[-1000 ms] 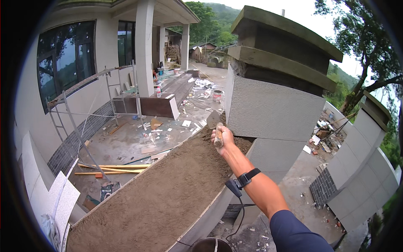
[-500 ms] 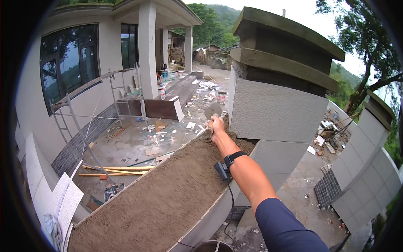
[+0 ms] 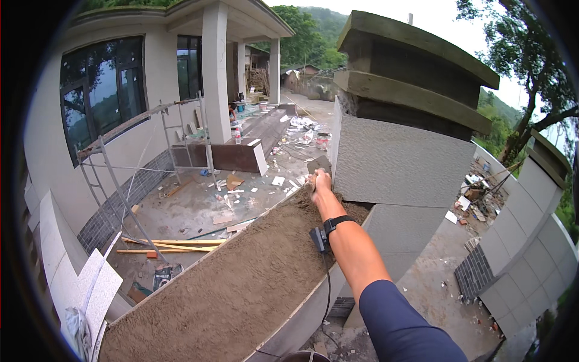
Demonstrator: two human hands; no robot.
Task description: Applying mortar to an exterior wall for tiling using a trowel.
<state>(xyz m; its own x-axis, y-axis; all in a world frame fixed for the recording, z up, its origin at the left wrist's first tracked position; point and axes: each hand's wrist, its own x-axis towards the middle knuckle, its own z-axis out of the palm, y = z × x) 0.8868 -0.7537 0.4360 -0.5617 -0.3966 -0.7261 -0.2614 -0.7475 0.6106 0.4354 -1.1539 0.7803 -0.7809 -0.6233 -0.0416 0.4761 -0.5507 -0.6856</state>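
My right hand (image 3: 321, 183) is closed round the handle of a trowel at the far end of a wall top. The trowel's grey blade (image 3: 319, 163) points away from me, beside the left edge of a tiled pillar (image 3: 404, 160). Wet brown mortar (image 3: 223, 280) covers the wall top in a long, rough-surfaced strip running up to the pillar's foot. A black band with a small dark device (image 3: 319, 240) and a cable is strapped to my right wrist. My left hand is out of view.
Metal scaffolding (image 3: 123, 193) stands left, by the house. Wooden strips (image 3: 175, 244) and scattered scraps lie on the ground beyond the wall. Pale panels (image 3: 90, 289) lean at lower left. A bucket rim (image 3: 304, 356) shows at the bottom edge. A second tiled pillar (image 3: 518, 223) stands right.
My right hand has shifted slightly right, toward the pillar, with the trowel. The blade has tilted and sits closer to the pillar's edge. The view has moved a little.
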